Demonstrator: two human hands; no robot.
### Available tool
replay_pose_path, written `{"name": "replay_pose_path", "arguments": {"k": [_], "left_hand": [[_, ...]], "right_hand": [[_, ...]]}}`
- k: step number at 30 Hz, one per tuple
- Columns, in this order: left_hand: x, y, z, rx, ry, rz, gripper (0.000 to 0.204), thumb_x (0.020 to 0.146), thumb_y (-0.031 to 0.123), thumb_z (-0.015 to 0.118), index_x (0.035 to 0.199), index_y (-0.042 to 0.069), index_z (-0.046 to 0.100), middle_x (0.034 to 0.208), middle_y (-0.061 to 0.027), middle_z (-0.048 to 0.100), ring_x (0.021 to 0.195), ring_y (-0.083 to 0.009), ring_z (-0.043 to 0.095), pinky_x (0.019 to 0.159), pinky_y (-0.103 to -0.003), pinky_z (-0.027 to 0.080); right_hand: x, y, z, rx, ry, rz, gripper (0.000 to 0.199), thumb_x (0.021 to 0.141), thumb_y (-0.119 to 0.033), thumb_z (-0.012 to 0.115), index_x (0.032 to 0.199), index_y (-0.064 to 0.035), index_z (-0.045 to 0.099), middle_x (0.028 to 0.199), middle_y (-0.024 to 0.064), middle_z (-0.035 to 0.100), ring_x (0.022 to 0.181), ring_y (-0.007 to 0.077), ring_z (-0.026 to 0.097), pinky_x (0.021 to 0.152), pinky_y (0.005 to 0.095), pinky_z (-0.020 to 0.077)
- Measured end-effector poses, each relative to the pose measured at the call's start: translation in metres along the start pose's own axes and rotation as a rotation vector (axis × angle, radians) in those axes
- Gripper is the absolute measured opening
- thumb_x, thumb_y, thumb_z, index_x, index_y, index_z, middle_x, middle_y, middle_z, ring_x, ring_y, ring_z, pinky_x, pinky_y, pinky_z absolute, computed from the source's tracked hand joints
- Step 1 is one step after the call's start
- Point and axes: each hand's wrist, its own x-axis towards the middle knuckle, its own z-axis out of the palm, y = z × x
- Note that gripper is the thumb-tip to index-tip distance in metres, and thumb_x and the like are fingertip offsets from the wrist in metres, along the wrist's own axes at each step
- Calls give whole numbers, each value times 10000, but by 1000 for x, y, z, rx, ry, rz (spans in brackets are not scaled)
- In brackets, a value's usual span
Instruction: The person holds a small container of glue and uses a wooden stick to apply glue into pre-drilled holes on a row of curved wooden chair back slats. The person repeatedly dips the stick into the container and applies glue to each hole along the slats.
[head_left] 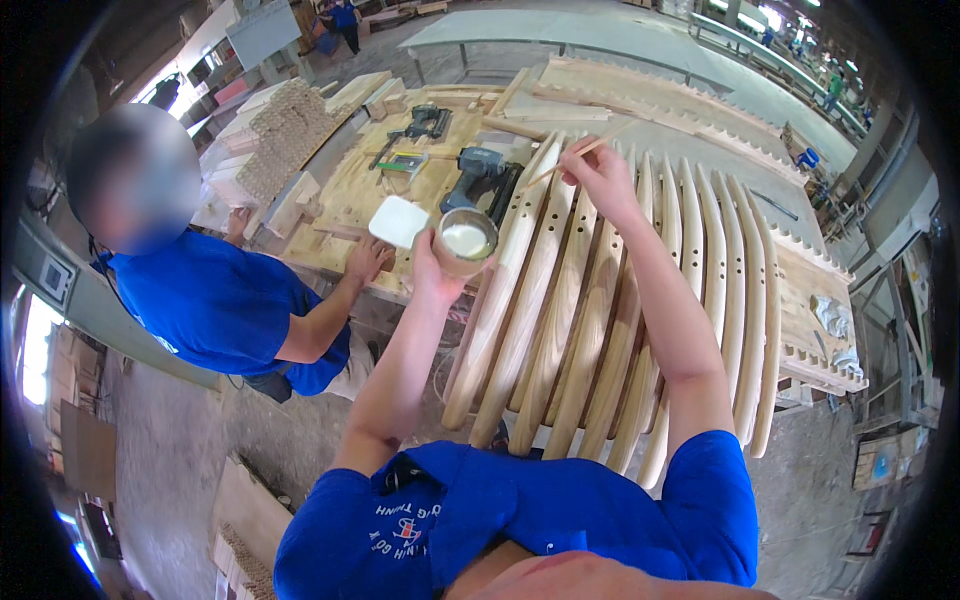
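My left hand [432, 272] is wrapped round a round tub [466, 262] of white, glue-like liquid, held at the left end of a row of wooden parts. Pinched in my right hand [603, 182] is a thin wooden stick [543, 180], its lower end over the holes near the far ends of the parts. Several long, curved wooden pieces [548, 270] lie side by side on the bench, with small dark drilled holes in them. Beside the tub is a white square lid-like piece [399, 221], and just behind it a blue-grey nail gun [478, 180].
A co-worker in a blue shirt [215, 290] stands at the left, one hand on the plywood bench top [340, 215]. Farther back lie a second nail gun [425, 122] and stacked wood strips [275, 135]. Notched wooden rails [690, 115] run behind the row; a crumpled cloth [832, 318] lies right.
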Motion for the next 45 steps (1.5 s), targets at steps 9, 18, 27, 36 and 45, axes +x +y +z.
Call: {"name": "replay_pose_path", "arguments": {"k": [9, 18, 27, 36, 45], "left_hand": [[15, -19, 39, 98, -28, 190, 325, 927, 293, 432, 1181, 102, 500, 1131, -72, 572, 1067, -207, 546, 928, -384, 429], [20, -20, 41, -38, -35, 133, 347, 942, 315, 383, 1156, 82, 524, 1147, -73, 578, 1083, -221, 545, 956, -400, 424], [34, -30, 43, -132, -27, 0, 402, 933, 360, 355, 1164, 73, 517, 1176, -73, 569, 1110, -239, 531, 984, -423, 410], [56, -41, 44, -81, -100, 6, 387, 931, 372, 378, 1159, 106, 540, 1171, -67, 575, 1104, -232, 532, 944, -406, 427], [-13, -35, 27, -26, -13, -147, 476, 944, 428, 284, 1272, 135, 468, 1311, -127, 478, 1198, -353, 462, 917, -645, 389]], "right_hand": [[-14, 1, 26, -253, -87, -44, 220, 873, -207, 579, 807, 2, 567, 619, 74, 598, 550, 135, 596, 534, 239, 496], [-21, 22, 4, 557, -42, 321, 152, 897, -158, 573, 865, -11, 551, 699, 72, 614, 551, 142, 577, 539, 285, 503], [-26, 25, -7, 614, 17, 261, 68, 882, -106, 576, 874, -44, 548, 768, 77, 602, 652, 161, 579, 632, 293, 503], [-26, 39, -7, 657, 108, 387, 188, 878, -221, 621, 823, -61, 538, 695, 42, 587, 576, 128, 555, 540, 270, 492], [-15, 8, -34, -134, 101, 43, 211, 870, -199, 598, 853, 11, 577, 671, 51, 595, 575, 109, 549, 549, 242, 451]]}}
